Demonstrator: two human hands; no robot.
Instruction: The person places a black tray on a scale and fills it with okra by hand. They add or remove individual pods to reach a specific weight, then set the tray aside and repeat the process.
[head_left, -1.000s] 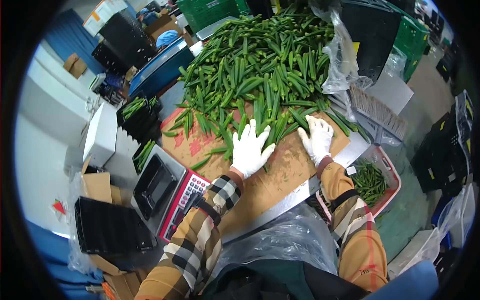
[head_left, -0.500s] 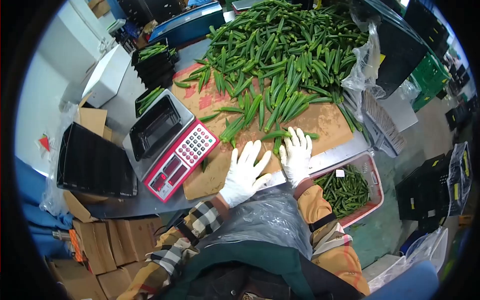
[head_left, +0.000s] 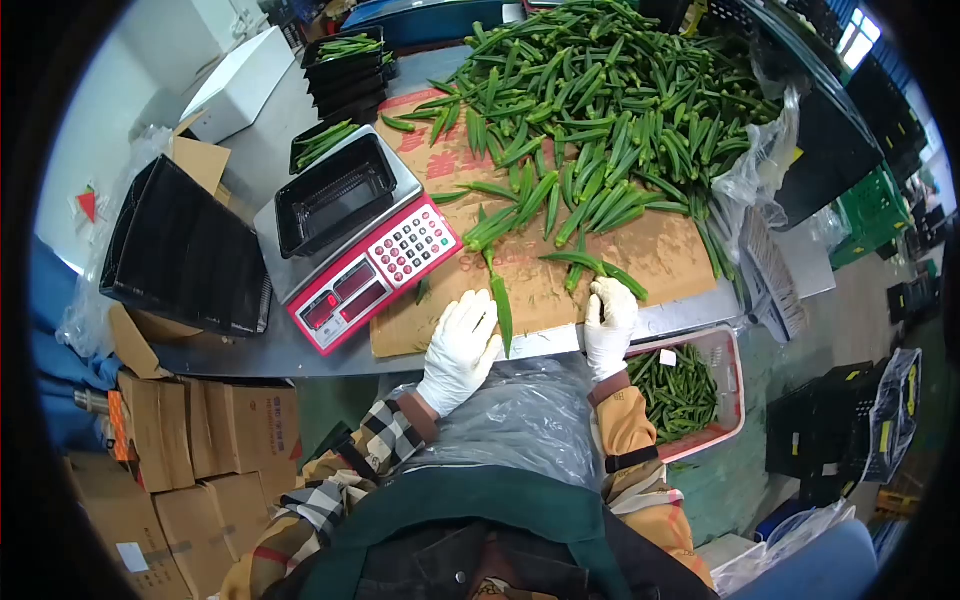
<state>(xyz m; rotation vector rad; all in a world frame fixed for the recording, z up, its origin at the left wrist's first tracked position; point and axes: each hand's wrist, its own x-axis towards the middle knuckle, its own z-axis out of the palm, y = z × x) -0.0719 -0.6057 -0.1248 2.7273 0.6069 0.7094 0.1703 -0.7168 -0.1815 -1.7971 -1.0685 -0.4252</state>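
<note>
My left hand [head_left: 460,350], in a white glove, hovers at the cardboard's front edge, fingers stretched close together, thumb slightly apart. Beside its fingertips a single okra pod [head_left: 503,310] points toward me; no grip on it shows. My right hand [head_left: 609,325], also gloved, has its fingers curled in just below a few loose pods [head_left: 622,279]; what lies inside the fingers is hidden. Behind both hands, a large okra heap [head_left: 610,110] covers the back of the cardboard sheet [head_left: 540,320].
Left of the cardboard, a red scale [head_left: 375,275] carries an empty black tray [head_left: 335,195]. Stacked black trays [head_left: 345,75] stand behind it. A pink-rimmed crate [head_left: 738,385] of okra is at the lower right, and a brush [head_left: 775,285] at the right edge.
The view has shifted. My left hand has drawn its spread fingers together, and a pod now lies beside it. My right fingers have curled and pulled back from the loose pods.
</note>
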